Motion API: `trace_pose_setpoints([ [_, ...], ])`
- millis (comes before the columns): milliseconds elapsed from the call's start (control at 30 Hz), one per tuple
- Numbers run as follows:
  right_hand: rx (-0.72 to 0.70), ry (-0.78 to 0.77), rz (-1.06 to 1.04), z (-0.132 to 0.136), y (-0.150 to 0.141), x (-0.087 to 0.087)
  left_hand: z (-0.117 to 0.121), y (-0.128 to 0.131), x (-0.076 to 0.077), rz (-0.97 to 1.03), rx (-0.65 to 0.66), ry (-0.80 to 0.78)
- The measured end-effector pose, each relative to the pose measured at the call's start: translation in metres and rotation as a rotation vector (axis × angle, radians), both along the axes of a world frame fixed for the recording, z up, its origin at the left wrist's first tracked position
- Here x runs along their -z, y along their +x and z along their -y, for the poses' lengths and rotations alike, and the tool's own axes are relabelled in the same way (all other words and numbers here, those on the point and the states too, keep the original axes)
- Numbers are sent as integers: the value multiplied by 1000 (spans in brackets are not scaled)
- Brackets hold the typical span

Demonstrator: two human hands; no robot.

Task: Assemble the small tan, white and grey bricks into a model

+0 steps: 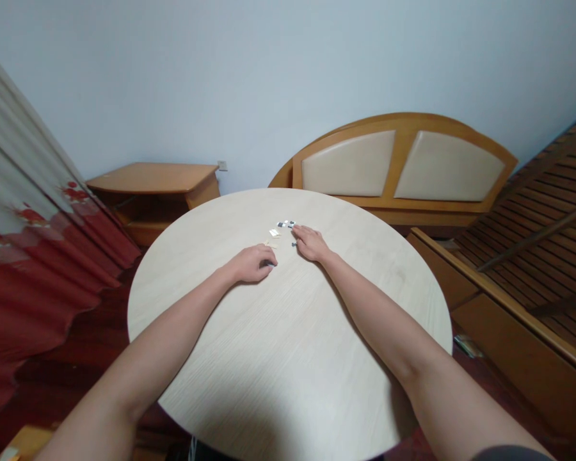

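Note:
My left hand [255, 264] rests on the round pale wooden table [278, 346] with its fingers curled down. Something small and dark [269, 263] shows under the fingertips, too small to name. To its right, my right hand [311, 243] lies low over the tabletop, fingers stretched out. Its fingertips reach a row of small black-and-white pieces [285, 224]. Between the hands are a small white square piece [274, 233] and thin pale bits [271, 244]. A tiny dark piece [294, 244] sits close by the right thumb.
Behind the table stand a low wooden cabinet [158, 176] and a headboard with cream panels [348, 163]. A slatted bed frame [547, 237] is at the right. On the left hangs a red and white curtain [38, 256].

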State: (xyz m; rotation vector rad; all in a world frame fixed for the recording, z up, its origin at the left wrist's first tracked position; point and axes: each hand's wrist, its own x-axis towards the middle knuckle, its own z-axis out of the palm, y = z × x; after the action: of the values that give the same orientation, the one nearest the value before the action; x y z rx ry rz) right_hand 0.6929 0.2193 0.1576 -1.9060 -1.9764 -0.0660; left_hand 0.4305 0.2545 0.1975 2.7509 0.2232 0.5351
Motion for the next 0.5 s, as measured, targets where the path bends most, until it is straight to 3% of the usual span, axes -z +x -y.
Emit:
trace_pose_setpoints([
  [200, 52, 22, -4, 0, -2, -3, -5, -6, -4, -35, -2, -52],
  [500, 326, 77, 13, 13, 0, -16, -12, -7, 3, -38, -116, -39],
])
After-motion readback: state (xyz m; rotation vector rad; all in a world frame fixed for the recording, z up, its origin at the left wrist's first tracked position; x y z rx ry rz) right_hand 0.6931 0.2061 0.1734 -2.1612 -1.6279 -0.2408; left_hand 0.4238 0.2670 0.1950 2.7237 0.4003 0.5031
